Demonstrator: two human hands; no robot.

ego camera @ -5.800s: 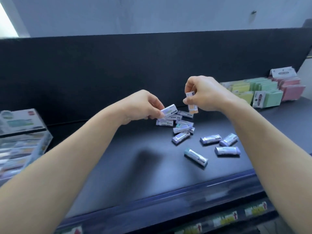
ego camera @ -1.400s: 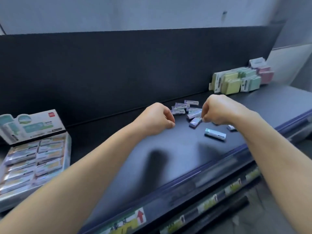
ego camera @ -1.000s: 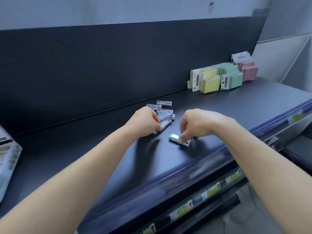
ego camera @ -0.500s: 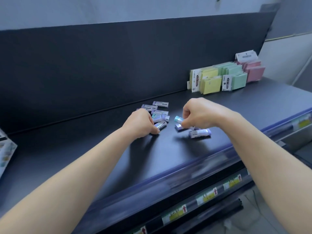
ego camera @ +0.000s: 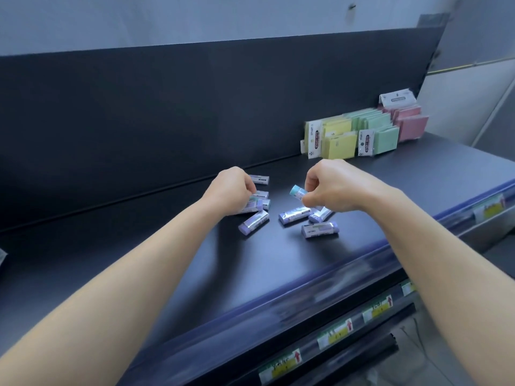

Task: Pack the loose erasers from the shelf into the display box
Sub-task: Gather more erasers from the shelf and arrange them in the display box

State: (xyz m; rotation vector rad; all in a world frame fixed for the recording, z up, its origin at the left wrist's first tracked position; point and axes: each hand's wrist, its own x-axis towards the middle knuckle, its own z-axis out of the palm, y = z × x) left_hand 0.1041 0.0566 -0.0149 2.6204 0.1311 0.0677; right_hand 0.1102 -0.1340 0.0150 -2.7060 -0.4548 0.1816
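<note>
Two hands work low over the dark shelf (ego camera: pixel 195 260). The right hand (ego camera: pixel 331 188) pinches a teal-tipped eraser (ego camera: pixel 296 190) between thumb and fingertips, lifted just clear of the shelf. The left hand (ego camera: pixel 231 190) has its fingers curled down onto a small heap of erasers (ego camera: pixel 257 203); whether it grips any cannot be told. More loose erasers (ego camera: pixel 294 215) lie between and just nearer than the hands. Beyond the right hand, sticky-note packs (ego camera: pixel 342 142) stand against the back panel (ego camera: pixel 167 107).
</note>
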